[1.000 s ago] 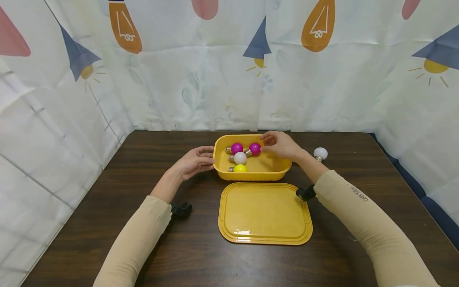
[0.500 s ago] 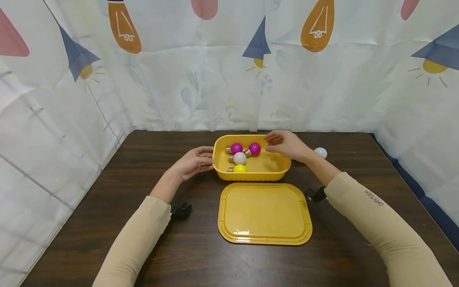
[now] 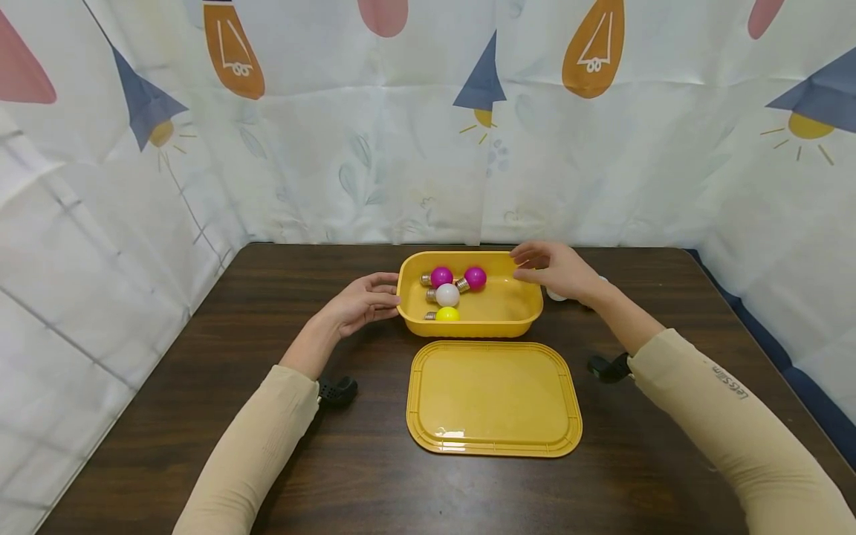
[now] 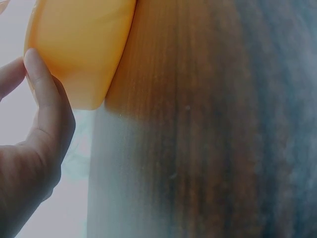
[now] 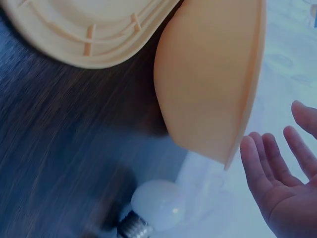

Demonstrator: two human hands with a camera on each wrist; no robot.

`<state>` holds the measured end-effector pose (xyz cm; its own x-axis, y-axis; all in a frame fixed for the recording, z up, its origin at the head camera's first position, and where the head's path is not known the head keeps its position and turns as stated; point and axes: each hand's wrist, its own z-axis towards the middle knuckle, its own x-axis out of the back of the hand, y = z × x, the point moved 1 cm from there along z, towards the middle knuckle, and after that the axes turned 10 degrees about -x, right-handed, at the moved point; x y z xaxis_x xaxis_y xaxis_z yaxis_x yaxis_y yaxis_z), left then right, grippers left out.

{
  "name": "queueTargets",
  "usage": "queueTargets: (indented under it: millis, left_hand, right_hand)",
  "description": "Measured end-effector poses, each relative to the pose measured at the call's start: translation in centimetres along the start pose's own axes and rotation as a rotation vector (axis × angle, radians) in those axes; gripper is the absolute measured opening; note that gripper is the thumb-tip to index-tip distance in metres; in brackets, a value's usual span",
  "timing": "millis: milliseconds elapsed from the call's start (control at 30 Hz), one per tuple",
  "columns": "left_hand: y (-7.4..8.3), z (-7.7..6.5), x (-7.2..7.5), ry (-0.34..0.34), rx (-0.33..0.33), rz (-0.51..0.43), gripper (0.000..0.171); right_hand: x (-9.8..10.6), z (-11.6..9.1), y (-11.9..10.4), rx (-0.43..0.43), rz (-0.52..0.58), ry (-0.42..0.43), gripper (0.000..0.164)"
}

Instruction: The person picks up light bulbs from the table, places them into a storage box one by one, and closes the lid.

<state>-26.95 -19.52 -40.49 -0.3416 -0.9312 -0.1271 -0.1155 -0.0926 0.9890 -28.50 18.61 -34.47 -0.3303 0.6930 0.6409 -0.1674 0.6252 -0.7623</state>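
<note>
My left hand (image 3: 361, 306) touches the left end of a yellow plastic bin (image 3: 495, 328), its fingertips at the rim. In the left wrist view, thumb and fingers lie against the bin's outer wall. Above the bin's right rim hovers my right hand (image 3: 560, 272), fingers loosely bent and nothing between them. Inside the bin lie two magenta light bulbs (image 3: 475, 278), a white bulb (image 3: 447, 295) and a yellow bulb (image 3: 448, 314). On the table under my right hand is another white bulb (image 5: 157, 204), partly covered in the head view.
A flat yellow lid (image 3: 495, 397) lies on the dark wooden table (image 3: 348, 475) in front of the bin. Behind the table hangs a white curtain (image 3: 414, 171) with printed lamps and bulbs. Black wrist devices (image 3: 339, 391) sit at both sleeves.
My right hand has drawn back to the right, away from the magenta bulb to the bin's right rim, and now overlaps the white bulb outside. My left hand stays put.
</note>
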Motion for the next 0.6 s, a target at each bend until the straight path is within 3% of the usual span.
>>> queueTargets:
  millis: [600]
  left_hand:
    - [-0.2, 0.1, 0.2, 0.000, -0.006, 0.004, 0.060]
  right_hand:
    - [2.5, -2.9, 2.2, -0.057, 0.048, 0.023, 0.050]
